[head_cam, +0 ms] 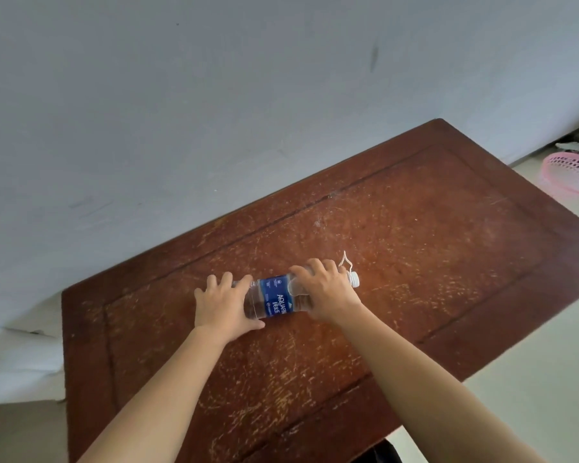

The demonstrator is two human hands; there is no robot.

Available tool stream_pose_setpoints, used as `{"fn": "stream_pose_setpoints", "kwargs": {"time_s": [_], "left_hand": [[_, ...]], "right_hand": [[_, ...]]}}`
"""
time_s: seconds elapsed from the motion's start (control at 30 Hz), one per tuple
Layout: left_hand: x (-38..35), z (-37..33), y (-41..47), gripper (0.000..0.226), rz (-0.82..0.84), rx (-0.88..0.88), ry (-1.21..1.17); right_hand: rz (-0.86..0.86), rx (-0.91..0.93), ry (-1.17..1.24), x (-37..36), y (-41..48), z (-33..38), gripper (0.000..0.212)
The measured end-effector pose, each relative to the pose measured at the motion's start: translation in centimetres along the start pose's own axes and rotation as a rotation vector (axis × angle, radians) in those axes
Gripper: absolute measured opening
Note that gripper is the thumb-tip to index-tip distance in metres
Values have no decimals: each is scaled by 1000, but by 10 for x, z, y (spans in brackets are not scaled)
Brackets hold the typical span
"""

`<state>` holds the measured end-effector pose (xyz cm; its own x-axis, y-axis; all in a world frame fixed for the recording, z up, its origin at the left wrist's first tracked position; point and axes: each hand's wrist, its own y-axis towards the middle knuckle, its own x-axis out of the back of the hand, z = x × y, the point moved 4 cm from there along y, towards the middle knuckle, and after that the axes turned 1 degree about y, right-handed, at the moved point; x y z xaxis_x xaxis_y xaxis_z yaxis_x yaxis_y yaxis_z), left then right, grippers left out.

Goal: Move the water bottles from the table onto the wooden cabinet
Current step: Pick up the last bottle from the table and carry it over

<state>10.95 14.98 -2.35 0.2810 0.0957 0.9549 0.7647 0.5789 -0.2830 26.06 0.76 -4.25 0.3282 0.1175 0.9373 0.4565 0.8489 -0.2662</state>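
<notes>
As a water bottle [274, 297] lies sideways on the wooden cabinet [415, 228], the left hand [223, 304] grips its base — the right hand [325, 292] its neck.

A: Left arm?
B: Bare forearm enters from 7 o'clock. The left hand [226, 305] lies palm down, fingers curled over the base end of the bottle [274, 297], thumb along its near side.
A: Right arm?
B: Enters from 5 o'clock. The right hand [321, 292] lies palm down at 3 o'clock of the left, fingers wrapped over the neck end.
</notes>
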Motion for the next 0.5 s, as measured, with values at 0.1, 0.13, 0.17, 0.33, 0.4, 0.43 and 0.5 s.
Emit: {"fn": "stream_pose_setpoints", "kwargs": {"time_s": [0.1, 0.13, 0.17, 0.33, 0.4, 0.43, 0.5], "left_hand": [[-9, -2, -20, 99, -43, -135, 27], [-13, -2, -29, 97, -60, -181, 29], [-17, -1, -34, 95, -75, -216, 28], [-31, -6, -78, 88, -125, -429, 17], [-32, -18, -97, 90, -107, -489, 36], [-32, -25, -106, 91, -88, -518, 47], [-30, -45, -121, 95, -59, -596, 60]], "right_hand": [[-39, -96, 27, -16, -40, 10, 82], [-47, -133, 34, -22, -56, 17, 80], [-58, -158, 48, -27, -66, 21, 79], [-83, -329, 103, -51, -148, 52, 77], [-93, -372, 127, -54, -177, 55, 73], [-84, -394, 134, -56, -192, 55, 73], [-55, -458, 154, -58, -224, 51, 76]]}}
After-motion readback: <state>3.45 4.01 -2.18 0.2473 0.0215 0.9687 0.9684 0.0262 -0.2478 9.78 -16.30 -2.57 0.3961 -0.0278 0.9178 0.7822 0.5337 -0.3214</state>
